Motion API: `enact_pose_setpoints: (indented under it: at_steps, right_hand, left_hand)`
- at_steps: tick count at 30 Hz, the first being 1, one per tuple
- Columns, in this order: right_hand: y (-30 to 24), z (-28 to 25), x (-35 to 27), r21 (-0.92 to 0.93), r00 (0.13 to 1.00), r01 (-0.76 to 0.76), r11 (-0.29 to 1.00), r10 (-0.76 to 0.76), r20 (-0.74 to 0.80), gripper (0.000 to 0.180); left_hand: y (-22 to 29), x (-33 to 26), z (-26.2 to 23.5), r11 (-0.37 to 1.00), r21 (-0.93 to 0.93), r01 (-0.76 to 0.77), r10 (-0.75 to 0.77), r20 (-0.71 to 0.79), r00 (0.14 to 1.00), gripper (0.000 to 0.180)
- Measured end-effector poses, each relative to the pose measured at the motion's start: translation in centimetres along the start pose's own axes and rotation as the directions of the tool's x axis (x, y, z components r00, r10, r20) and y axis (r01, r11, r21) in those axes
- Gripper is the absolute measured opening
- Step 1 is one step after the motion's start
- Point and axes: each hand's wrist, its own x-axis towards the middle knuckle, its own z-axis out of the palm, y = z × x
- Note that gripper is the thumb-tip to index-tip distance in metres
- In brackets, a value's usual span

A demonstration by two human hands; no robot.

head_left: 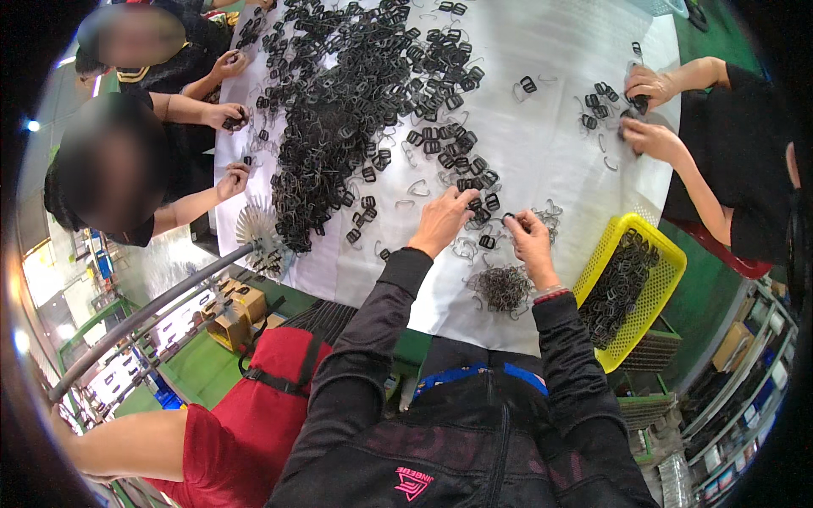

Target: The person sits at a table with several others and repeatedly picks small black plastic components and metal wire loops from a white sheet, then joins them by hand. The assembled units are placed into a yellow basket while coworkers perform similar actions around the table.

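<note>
My left hand (442, 222) reaches over the white-covered table with its fingertips pressed together at a trail of black slide buckles (457, 148). Whether a buckle sits between those fingers is hidden. A short way to the right, my right hand (533, 244) pinches a small black slide buckle (508, 218) between thumb and fingers. One loose buckle (487, 242) lies between my hands. Nearer to me is a tangled pile of thin wire clips (501, 289). A large heap of buckles and wire clips (326, 127) covers the left part of the table.
A yellow perforated basket (671, 273) filled with black buckles stands at the table's right edge. Across to the right, a co-worker's hands (648, 127) handle small parts beside a few buckles (600, 100). Two co-workers work at the left edge, near a metal bar (157, 317) and round fan-like guard (258, 230).
</note>
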Motion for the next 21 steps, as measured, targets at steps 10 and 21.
enact_pose_setpoints:
  at_steps: [10, 21]
  right_hand:
    - [-6.3, -3.2, -2.5, 0.526, 0.821, -0.173, 0.833, -0.173, 0.544, 0.024]
    - [-2.5, -0.8, 2.0, -0.582, 0.989, 0.095, 0.807, -0.009, 0.149, 0.028]
  left_hand:
    - [-0.4, 1.6, 0.6, 0.986, 0.163, -0.046, 0.017, 0.171, 0.985, 0.028]
    - [-0.2, 1.7, 0.1, 0.973, 0.138, -0.187, 0.167, 0.143, 0.976, 0.043]
